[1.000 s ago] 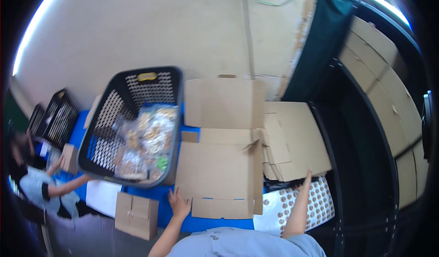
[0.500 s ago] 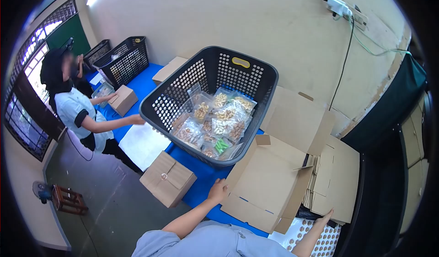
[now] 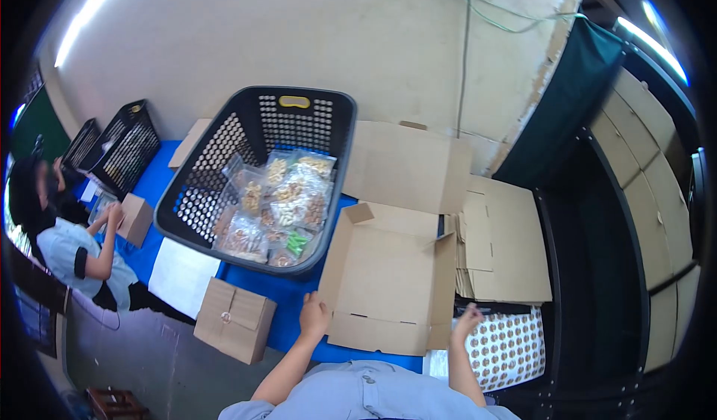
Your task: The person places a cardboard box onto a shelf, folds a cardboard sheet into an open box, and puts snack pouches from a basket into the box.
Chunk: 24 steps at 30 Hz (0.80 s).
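An open cardboard box (image 3: pixel 385 270) lies in front of me on the blue table cover, its lid folded back toward the wall. At its left wall is my left hand (image 3: pixel 315 317), with fingers bent against the cardboard edge. My right hand (image 3: pixel 466 326) is off the box's near right corner, above a sheet of round stickers (image 3: pixel 508 349). Its fingers are partly bent and apart, with nothing visible in them. To the left of the box stands a large black basket (image 3: pixel 183 209) with several clear bags of snacks (image 3: pixel 295 199).
A closed box (image 3: pixel 233 319) with a round seal sits at the table's left edge. Flat cardboard pieces (image 3: pixel 515 233) are stacked right of the open box, beside a black shelf (image 3: pixel 597 270). At far left, a person (image 3: pixel 82 255) handles a small box (image 3: pixel 135 220).
My view has swung to the right. My right hand has moved from the cardboard stack's near edge toward the open box. The other person's arm has drawn back from the basket to the small box.
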Tool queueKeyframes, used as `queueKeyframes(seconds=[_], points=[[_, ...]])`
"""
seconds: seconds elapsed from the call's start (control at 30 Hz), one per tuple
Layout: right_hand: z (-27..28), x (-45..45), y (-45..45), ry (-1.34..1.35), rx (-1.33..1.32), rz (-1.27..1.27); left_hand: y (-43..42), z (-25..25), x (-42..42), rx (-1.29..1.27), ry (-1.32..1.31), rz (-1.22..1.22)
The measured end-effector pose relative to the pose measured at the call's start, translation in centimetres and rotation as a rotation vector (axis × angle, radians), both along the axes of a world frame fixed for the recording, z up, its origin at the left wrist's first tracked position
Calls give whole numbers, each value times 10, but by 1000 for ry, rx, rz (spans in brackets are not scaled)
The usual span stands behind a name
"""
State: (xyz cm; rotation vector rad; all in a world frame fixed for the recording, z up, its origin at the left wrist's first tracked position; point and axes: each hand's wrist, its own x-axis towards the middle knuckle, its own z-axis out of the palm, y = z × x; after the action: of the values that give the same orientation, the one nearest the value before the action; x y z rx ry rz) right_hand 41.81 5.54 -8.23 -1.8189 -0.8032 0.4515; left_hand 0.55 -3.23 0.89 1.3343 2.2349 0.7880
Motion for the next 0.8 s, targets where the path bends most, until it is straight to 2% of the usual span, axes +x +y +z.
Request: queueKeyframes(seconds=[0.03,0.1,0.17,0.2,0.27,0.33,0.47,0.5,0.63,0.7,0.73,0.77,0.8], points=[[28,-27,-13,62,-94,178,0,-3,-2,9,33,22],[41,-53,-20,158,-263,449,1,10,1,13,51,48],[54,-68,-15,115,-189,732,0,18,4,32,70,21],[66,-77,-13,120,-189,721,-1,21,5,52,89,11],[97,-94,-12,-184,-208,770,-4,28,10,24,84,-28],[91,-93,-7,-212,-260,779,-4,23,13,5,78,-62],[69,-96,4,-300,-314,803,2,-21,24,-19,-44,-23],[68,-98,5,-330,-308,791,4,-13,31,12,-96,-73],[80,-98,15,-309,-341,788,-3,-12,38,45,-253,-194],[84,-95,13,-204,-277,758,-5,-16,24,69,-319,-239],[85,-92,13,-197,-283,759,-6,-23,12,77,-427,-307],[85,-87,12,-128,-387,727,-12,-21,5,77,-538,-372],[85,-82,10,-58,-491,692,-19,-20,0,61,-538,-367]])
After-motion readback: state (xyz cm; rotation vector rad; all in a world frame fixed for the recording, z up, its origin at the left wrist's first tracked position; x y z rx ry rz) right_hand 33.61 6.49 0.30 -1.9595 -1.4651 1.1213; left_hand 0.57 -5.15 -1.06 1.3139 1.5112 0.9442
